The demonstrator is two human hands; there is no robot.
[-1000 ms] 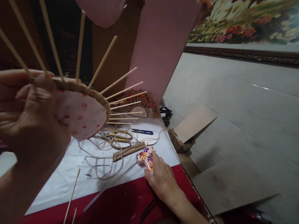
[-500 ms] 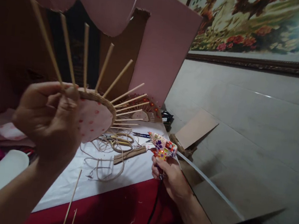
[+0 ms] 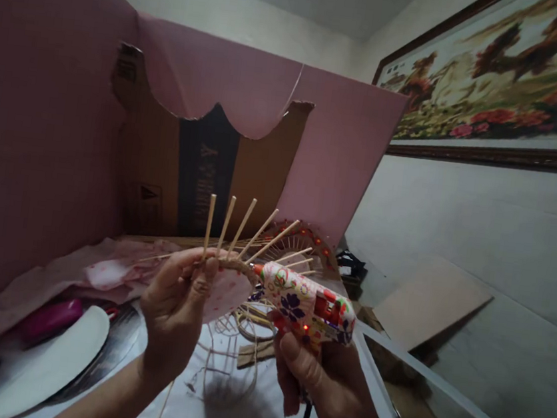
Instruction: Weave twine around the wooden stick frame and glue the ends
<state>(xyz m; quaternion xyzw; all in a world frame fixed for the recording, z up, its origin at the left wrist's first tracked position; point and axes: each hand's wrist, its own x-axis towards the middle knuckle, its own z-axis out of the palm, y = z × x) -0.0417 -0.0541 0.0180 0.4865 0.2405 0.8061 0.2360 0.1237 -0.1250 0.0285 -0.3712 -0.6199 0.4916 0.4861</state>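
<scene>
My left hand [image 3: 177, 305] pinches the edge of a round disc [image 3: 228, 294] covered in pale pink cloth with red spots. A twisted cord rim [image 3: 236, 266] runs around it, and several thin wooden sticks [image 3: 243, 228] fan outward from that rim. In my right hand [image 3: 322, 375] is a glue gun [image 3: 298, 298] wrapped in flowered covering, its small red light lit. The nozzle is at the right side of the rim, among the sticks; whether it touches cannot be made out. A long clear glue stick [image 3: 440, 382] trails from the gun's back.
Scissors [image 3: 255, 324], loose cord [image 3: 208, 365] and a brown strip [image 3: 256, 354] lie on the white-covered table. A white curved piece [image 3: 57, 361] and a magenta object [image 3: 52, 319] are at left. Behind stands a pink panel [image 3: 335, 155] with a cut cardboard piece [image 3: 151, 154].
My left hand has brought the disc lower and to the right. The glue gun has come up to the disc's rim, where before it was apart. The view has tilted upward.
</scene>
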